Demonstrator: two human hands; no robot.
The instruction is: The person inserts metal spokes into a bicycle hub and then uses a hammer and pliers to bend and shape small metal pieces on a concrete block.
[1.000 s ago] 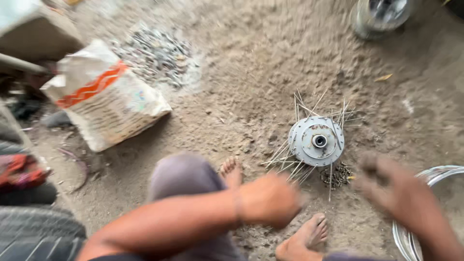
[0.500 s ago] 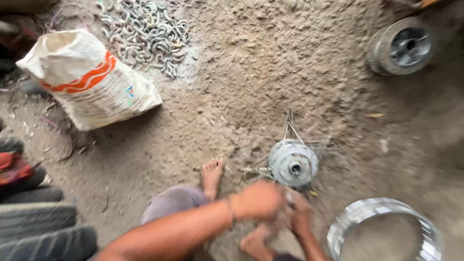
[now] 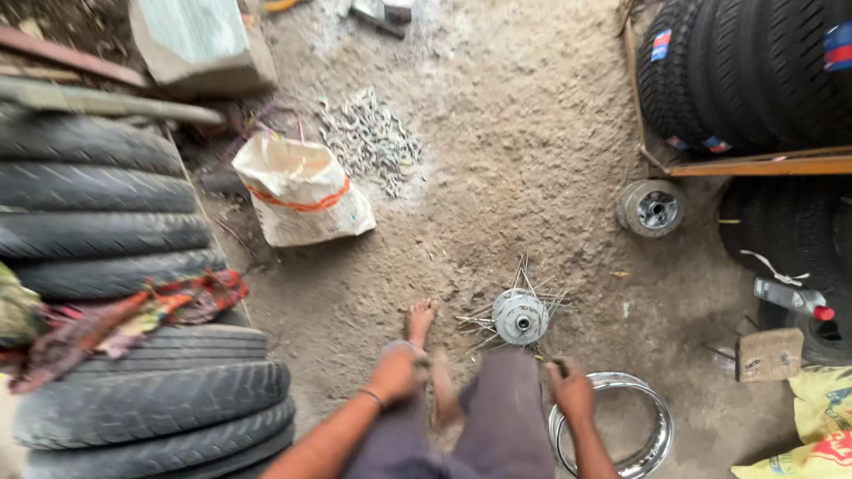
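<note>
A spoked wheel hub [image 3: 520, 317] sits on the dirt floor at twelve o'clock from the right hand [image 3: 571, 390], whose grip cannot be made out; the left hand [image 3: 397, 373] rests empty on a knee. The hub looks heavy and rigid, its thin spokes springy, so it is best gripped by the drum.

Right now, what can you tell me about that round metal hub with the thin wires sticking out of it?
The hub is a shiny silver-grey metal disc with a dark centre hole, lying flat on the dirt floor. Thin spokes fan out from it unevenly. It sits just ahead of the right hand, apart from it, near a chrome rim.
</note>
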